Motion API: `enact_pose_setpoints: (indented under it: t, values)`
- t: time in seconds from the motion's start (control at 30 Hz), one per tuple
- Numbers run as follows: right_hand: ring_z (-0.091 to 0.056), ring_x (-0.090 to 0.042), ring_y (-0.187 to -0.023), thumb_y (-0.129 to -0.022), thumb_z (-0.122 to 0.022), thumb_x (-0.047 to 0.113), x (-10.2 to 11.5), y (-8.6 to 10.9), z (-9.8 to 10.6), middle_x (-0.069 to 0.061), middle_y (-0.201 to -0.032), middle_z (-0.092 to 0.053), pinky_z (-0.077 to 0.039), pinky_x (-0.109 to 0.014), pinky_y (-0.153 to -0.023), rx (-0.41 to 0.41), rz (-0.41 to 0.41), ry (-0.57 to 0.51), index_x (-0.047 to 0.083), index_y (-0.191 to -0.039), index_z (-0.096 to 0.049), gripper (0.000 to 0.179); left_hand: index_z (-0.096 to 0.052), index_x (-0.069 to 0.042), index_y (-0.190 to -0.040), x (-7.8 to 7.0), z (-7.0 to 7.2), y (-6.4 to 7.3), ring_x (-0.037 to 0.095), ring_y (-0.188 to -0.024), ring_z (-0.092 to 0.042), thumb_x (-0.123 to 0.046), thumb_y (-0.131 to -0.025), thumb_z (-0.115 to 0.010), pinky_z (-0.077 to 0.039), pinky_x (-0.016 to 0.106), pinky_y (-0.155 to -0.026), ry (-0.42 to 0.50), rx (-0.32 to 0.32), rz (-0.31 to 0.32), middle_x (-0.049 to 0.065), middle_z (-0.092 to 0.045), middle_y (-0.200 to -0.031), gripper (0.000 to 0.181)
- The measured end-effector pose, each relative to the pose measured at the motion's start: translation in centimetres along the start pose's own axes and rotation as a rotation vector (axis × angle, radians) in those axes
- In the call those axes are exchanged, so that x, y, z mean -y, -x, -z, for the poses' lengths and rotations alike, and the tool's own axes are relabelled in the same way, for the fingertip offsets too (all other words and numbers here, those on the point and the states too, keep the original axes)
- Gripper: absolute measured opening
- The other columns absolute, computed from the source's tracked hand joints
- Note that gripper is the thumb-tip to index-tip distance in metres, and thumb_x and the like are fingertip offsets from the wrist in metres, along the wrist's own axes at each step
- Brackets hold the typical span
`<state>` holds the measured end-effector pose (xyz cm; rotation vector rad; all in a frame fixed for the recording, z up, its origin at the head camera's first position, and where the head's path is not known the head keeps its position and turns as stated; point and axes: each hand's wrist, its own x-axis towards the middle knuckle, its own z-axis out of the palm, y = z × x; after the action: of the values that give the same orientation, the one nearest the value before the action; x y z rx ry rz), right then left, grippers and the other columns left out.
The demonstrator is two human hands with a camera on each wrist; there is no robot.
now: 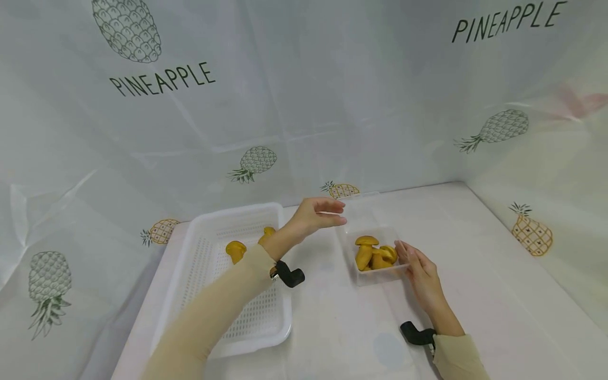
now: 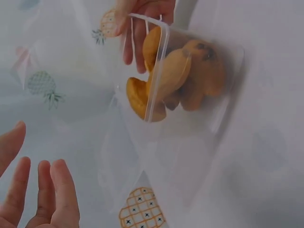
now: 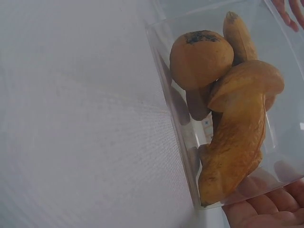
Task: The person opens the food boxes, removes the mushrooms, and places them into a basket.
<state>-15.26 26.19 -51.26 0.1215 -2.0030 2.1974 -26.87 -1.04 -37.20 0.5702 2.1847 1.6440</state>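
Observation:
A clear plastic box with several yellow-brown mushrooms inside stands on the table. Its transparent lid is raised at the far side. My right hand holds the box at its right wall, and its fingers show behind that wall in the left wrist view. Near the lid's left edge hovers my left hand, thumb and fingers apart with nothing between them. The right wrist view shows mushrooms through the clear side, with right fingers outside below.
To the left is a white perforated basket with a few mushrooms in it; my left forearm crosses above and hides part of it. A pineapple-print sheet hangs behind the white table.

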Motion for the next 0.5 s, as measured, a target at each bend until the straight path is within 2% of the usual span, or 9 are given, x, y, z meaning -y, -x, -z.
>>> enact_pose_setpoints:
  t: [0.13, 0.2, 0.3, 0.5]
  values:
    - [-0.034, -0.025, -0.142, -0.111, -0.031, 0.026, -0.1, 0.0, 0.0, -0.026, -0.153, -0.028, -0.036, -0.023, -0.107, 0.004, 0.007, -0.006, -0.016, -0.147, -0.030, 0.055, -0.071, -0.010, -0.121, 0.5, -1.7, -0.6, 0.014, -0.107, -0.065, -0.016, -0.085, -0.082, -0.056, 0.029, -0.088, -0.001, 0.019, 0.025, 0.005, -0.070, -0.118, 0.038]
    - [-0.034, -0.024, -0.142, -0.111, -0.031, 0.026, -0.1, 0.0, 0.1, -0.026, -0.153, -0.028, -0.036, -0.023, -0.107, 0.005, 0.008, -0.003, -0.016, -0.147, -0.030, 0.055, -0.072, -0.009, -0.120, 0.8, -2.4, -0.8, 0.014, -0.105, -0.066, -0.016, -0.085, -0.082, -0.057, 0.028, -0.086, 0.014, 0.033, 0.037, 0.006, -0.070, -0.118, 0.037]
    - [-0.036, -0.019, -0.141, -0.111, -0.031, 0.026, -0.1, 0.0, 0.1, -0.026, -0.153, -0.029, -0.037, -0.020, -0.105, 0.005, 0.013, -0.005, -0.016, -0.147, -0.030, 0.055, -0.072, -0.007, -0.119, 1.3, -3.5, -1.0, 0.014, -0.101, -0.067, -0.015, -0.084, -0.082, -0.058, 0.028, -0.084, 0.046, 0.045, 0.058, 0.006, -0.071, -0.116, 0.037]
    - [-0.041, -0.009, -0.137, -0.111, -0.031, 0.024, -0.1, 0.0, 0.0, -0.027, -0.152, -0.029, -0.038, -0.017, -0.103, 0.002, 0.027, -0.015, -0.018, -0.146, -0.030, 0.054, -0.075, -0.009, -0.114, 2.5, -5.3, -1.3, 0.012, -0.096, -0.068, -0.014, -0.082, -0.084, -0.059, 0.027, -0.080, 0.030, 0.023, 0.061, 0.008, -0.073, -0.111, 0.034]
